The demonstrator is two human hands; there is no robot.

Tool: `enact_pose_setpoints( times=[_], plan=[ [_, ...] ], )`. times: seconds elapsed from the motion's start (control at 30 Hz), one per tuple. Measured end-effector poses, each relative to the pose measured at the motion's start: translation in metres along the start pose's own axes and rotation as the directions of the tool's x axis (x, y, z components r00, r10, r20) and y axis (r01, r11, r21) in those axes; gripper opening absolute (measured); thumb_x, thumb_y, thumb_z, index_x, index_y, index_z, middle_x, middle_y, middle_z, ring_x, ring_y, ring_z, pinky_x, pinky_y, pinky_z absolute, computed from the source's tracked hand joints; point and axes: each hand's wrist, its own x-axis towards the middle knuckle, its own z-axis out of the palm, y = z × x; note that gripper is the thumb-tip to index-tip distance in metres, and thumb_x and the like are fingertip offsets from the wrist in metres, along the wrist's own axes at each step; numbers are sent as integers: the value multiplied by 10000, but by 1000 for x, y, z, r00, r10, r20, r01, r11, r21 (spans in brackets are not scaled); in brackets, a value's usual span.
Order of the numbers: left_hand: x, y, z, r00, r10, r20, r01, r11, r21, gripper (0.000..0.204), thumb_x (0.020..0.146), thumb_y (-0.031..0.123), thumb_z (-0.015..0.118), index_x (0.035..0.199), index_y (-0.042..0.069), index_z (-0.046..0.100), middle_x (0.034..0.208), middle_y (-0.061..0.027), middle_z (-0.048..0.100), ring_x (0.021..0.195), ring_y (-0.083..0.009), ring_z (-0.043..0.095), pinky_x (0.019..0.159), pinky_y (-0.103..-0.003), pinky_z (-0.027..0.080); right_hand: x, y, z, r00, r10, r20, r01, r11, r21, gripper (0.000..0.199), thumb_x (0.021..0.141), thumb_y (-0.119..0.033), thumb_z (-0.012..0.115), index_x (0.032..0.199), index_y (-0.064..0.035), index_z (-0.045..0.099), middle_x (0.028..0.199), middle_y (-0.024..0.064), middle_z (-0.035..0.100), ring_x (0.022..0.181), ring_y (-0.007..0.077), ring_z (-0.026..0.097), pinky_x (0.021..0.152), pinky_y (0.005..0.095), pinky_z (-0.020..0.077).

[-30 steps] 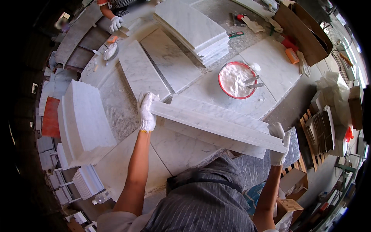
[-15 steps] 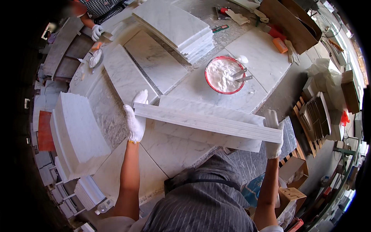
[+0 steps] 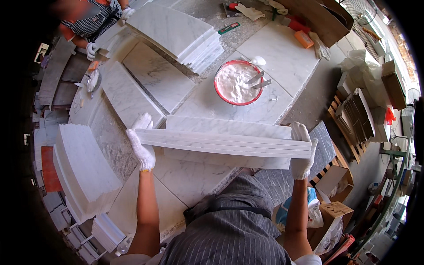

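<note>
I hold a long white marble strip level in front of me, just above a wider marble slab on the stone workbench. My left hand, in a white glove, grips the strip's left end. My right hand, also gloved, grips its right end. Beyond the strip sits a red-rimmed bowl of white paste with two metal tools stuck in it.
A stack of marble tiles lies at the back, flat slabs to the left, thick marble blocks at the near left. Another person's gloved hand works at the far left. Cardboard boxes and pallets stand at the right.
The marble strip has swung from tilted to nearly level and sits slightly lower and closer to me. The view has shifted, bringing the other person further into the top left.
</note>
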Motion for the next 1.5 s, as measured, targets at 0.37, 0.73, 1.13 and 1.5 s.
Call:
enact_pose_setpoints(
  times=[0.37,0.73,1.13,1.5],
  plan=[
    [-9,6,-27,981,-181,-65,168,971,-167,411,1007,419,443,859,56,569,795,-82,580,811,-255,569,823,-407,466,-24,-9,23,974,-112,-195,109,994,-30,506,1059,-350,263,823,-38,583,813,116,615,774,210,557,795,351,441],
    [-12,5,-26,974,-211,-83,181,944,-276,383,1005,383,476,822,55,547,771,-88,567,745,-250,549,844,-421,474,-33,-4,27,971,-116,-210,114,993,-19,495,1057,-342,248,820,-48,568,821,123,613,784,233,551,845,394,437],
    [-6,-17,-14,975,-212,66,222,942,-252,423,992,387,496,848,10,623,840,-121,654,805,-243,624,789,-386,499,-18,3,-16,969,-226,-103,217,971,-96,490,1062,-338,247,902,-15,580,901,150,637,793,243,589,791,391,489],
    [-2,-3,-16,967,-92,238,68,992,110,614,1015,486,383,1264,-48,554,1152,-221,650,1108,-293,606,1005,-414,440,-14,-10,-31,995,-78,57,84,991,-100,535,1069,-327,248,1294,71,527,1235,171,606,1124,259,576,1035,404,405]
  ],
)
